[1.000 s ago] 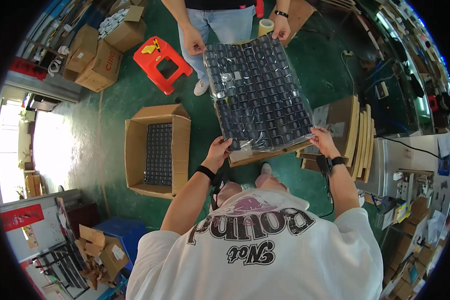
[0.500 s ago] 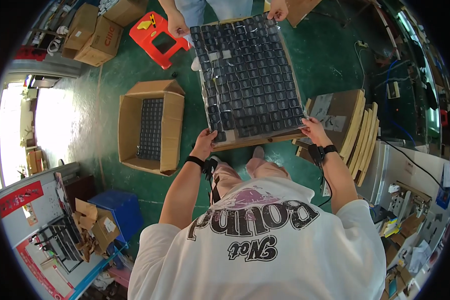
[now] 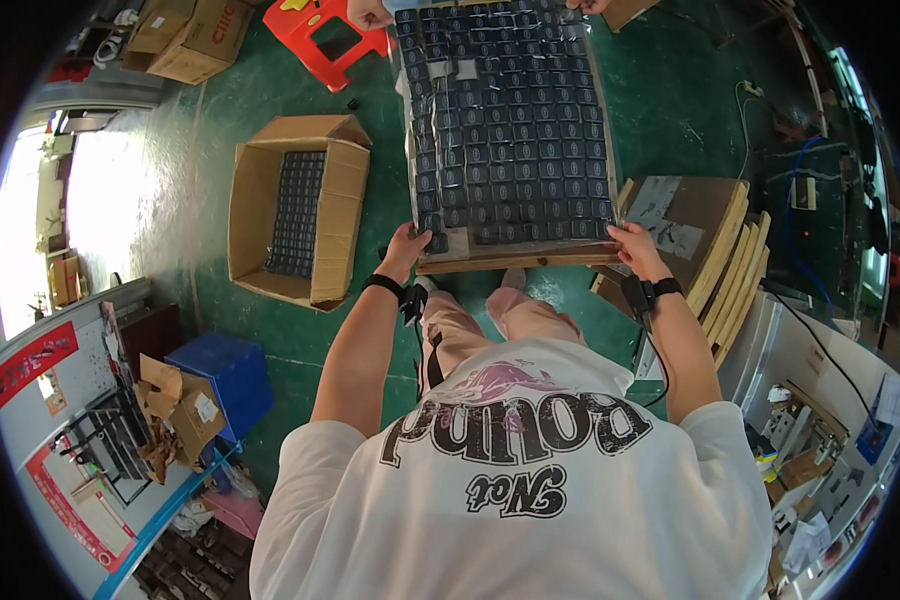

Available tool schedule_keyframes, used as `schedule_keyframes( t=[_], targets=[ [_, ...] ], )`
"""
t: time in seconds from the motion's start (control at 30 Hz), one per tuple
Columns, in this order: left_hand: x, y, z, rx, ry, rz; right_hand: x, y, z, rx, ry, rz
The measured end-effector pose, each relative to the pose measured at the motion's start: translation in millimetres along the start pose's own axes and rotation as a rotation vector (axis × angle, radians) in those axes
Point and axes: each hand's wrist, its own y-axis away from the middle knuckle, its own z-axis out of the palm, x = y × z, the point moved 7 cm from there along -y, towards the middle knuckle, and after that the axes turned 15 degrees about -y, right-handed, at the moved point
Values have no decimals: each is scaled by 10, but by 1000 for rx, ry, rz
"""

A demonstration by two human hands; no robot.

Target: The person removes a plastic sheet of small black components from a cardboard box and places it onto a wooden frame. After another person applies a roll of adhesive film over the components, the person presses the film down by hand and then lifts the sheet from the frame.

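A clear plastic sheet filled with rows of small dark square pieces [image 3: 515,130] is stretched out in front of me, above a wooden board [image 3: 520,264] whose near edge shows beneath it. My left hand [image 3: 406,247] pinches the sheet's near left corner. At the near right corner, my right hand [image 3: 635,248] grips it between thumb and fingers. Another person's hands hold the far end, one hand [image 3: 370,12] at the far left and the other [image 3: 588,5] at the far right, both cut by the upper edge. A few places in the sheet's rows look pale, without dark pieces.
An open cardboard box [image 3: 342,220] with similar dark pieces inside stands on the floor to the left. Beyond it is a red plastic stool [image 3: 355,45]. Stacked wood-edged boards [image 3: 705,240] lie close to my right. A blue bin [image 3: 225,380] stands behind on the left.
The sheet has straightened from a slant and now lies squarer before me, with both my hands still on its near corners. The surroundings have shifted slightly in view.
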Motion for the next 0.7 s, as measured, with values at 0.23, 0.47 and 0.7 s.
schedule_keyframes(
  t=[0.23, 0.47, 0.7],
  targets=[
    [-103, -75, 18, 85, -1, 31, 35, -82, -1, 53, 73, -7],
    [158, 90, -21, 308, -359, 159, -28, -54, -109, 192, 245, -137],
    [-19, 284, -306, 505, -511, 320, -125, -150, -295, 410, 938, -659]
  ],
)
